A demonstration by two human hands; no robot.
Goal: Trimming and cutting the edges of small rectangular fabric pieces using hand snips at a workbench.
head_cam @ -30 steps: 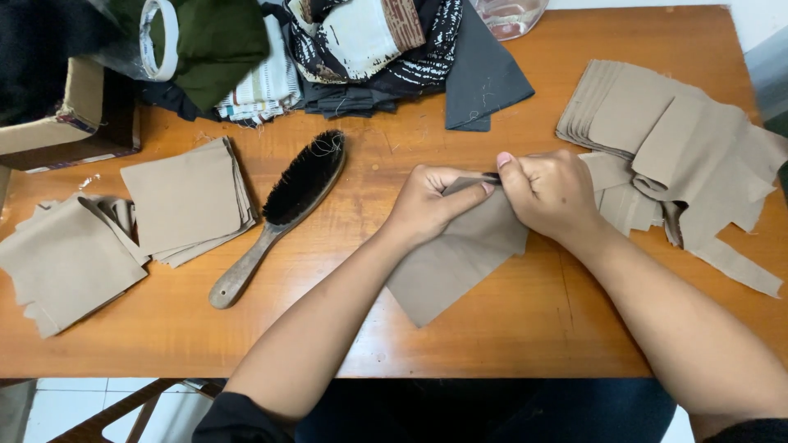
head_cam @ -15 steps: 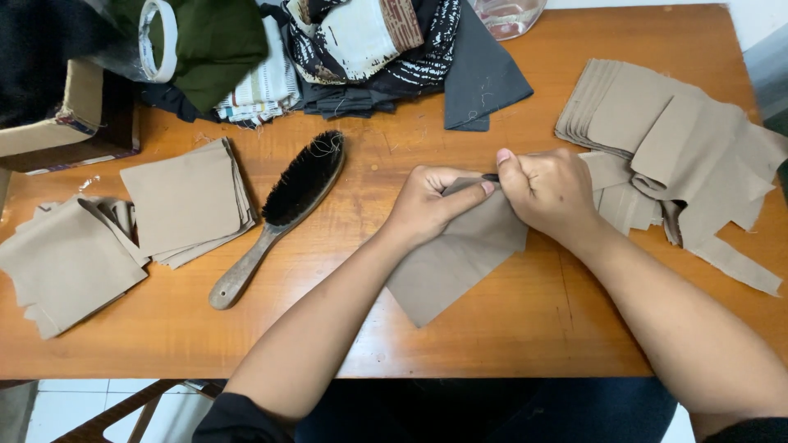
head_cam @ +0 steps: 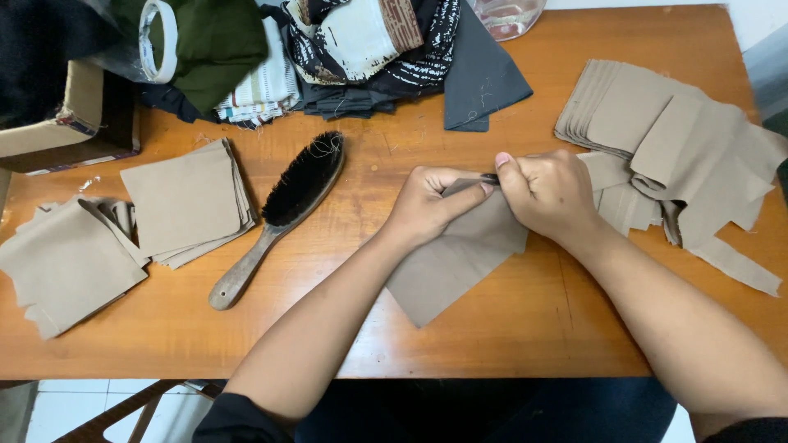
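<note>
Both hands meet over the middle of the wooden table. The left hand has its grip closed on the upper edge of a tan fabric square, thumb and fingers pinching the cloth. The right hand is curled into a tight grip just beside it, the two hands touching at the fingertips. A small dark tool shows between them, its tip peeking out from the right grip; what kind of tool it is cannot be told. The fabric square hangs down from the two grips and lies flat on the table below them, spreading toward the person.

To the left of the left grip, near but apart, lies a wooden-handled brush with black bristles, set at a slant. Farther left sits a neat stack of tan squares, and beyond it a looser pile of tan pieces near the table's edge. To the right of the right grip, just beside the wrist, a fanned stack of tan cloth and ragged tan offcuts are heaped. Above both grips, at the far edge, lies a jumble of patterned and dark fabrics, with green cloth and a cardboard box to the far left.
</note>
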